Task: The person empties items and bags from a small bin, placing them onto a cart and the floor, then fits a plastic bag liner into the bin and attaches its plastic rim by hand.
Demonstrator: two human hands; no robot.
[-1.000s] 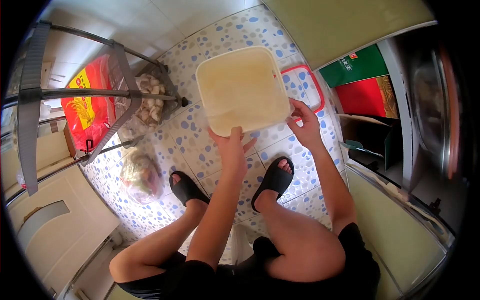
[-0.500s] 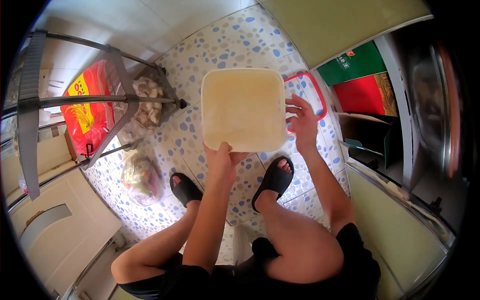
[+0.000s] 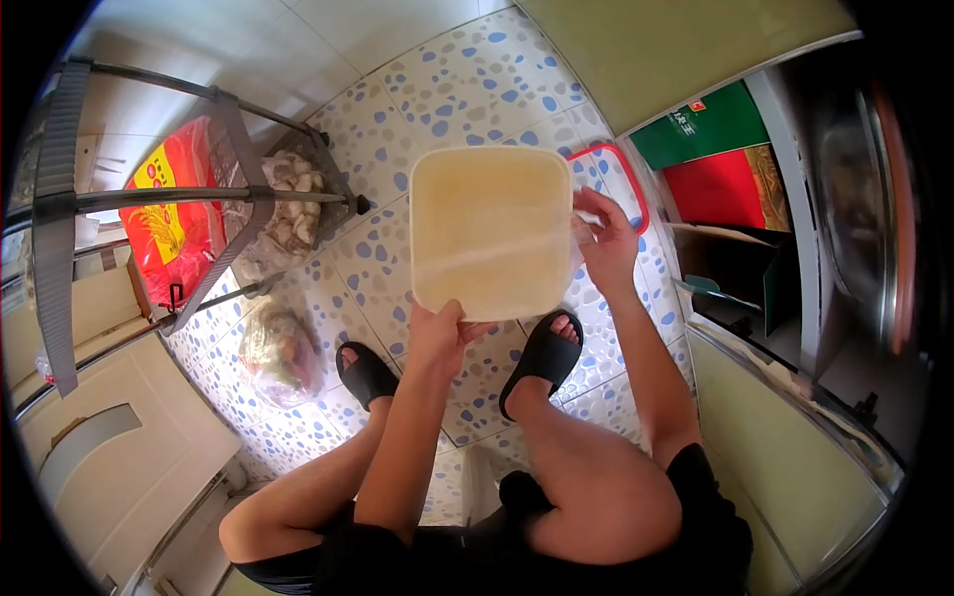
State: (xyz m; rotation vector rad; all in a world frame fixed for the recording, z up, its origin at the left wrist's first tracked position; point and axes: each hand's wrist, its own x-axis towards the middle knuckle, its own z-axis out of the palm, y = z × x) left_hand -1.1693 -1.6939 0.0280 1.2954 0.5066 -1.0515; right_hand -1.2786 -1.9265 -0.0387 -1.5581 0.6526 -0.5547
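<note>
A square, pale translucent plastic container is held up before me above the floor. My left hand grips its near edge, the thumb on the rim and the fingers underneath. My right hand is at the container's right side with its fingers bent and apart. Whether its fingertips touch the wall is hard to tell. A lid with a red rim lies on the floor beyond my right hand, partly hidden by the hand and the container.
On the left stands a grey rack with a red and yellow bag and a bag of pale lumps. A plastic bag lies on the tiles. To the right, an open cabinet holds a green box. Black slippers are on my feet.
The container has moved slightly right and towards me, with my left hand still holding it. A light streak now crosses its surface. My right hand's fingers have curled in more.
</note>
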